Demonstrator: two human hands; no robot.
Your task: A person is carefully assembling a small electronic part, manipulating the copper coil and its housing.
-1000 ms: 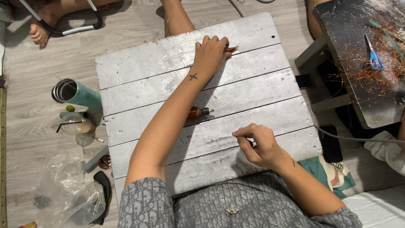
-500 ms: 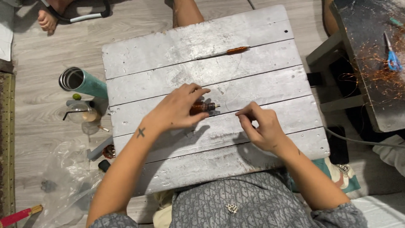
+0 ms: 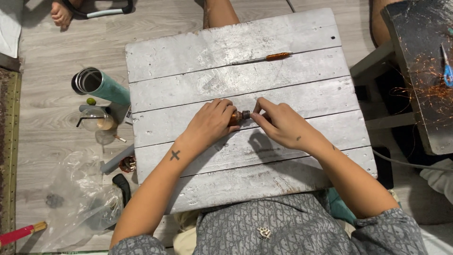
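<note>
Centrally, small copper-wound coil [image 3: 238, 116] pinched between left hand [image 3: 211, 123] and right hand [image 3: 279, 125] | braced on grey plank board [image 3: 292, 66] for steadiness | copper-wrapped rod [image 3: 277, 56] left at 1 o'clock.

Two hands on the board: left hand [image 3: 211, 123] and right hand [image 3: 282, 125], meeting at one small copper-wound part [image 3: 239, 116]. One grey plank board [image 3: 226, 52], five planks across. One copper-wrapped rod [image 3: 277, 56] near the far edge. One teal tumbler [image 3: 96, 85] on the floor, one lime [image 3: 91, 101], one glass jar [image 3: 98, 120], one plastic bag [image 3: 78, 198]. One dark table [image 3: 420, 71] at right, with one pair of blue scissors [image 3: 447, 71].
</note>
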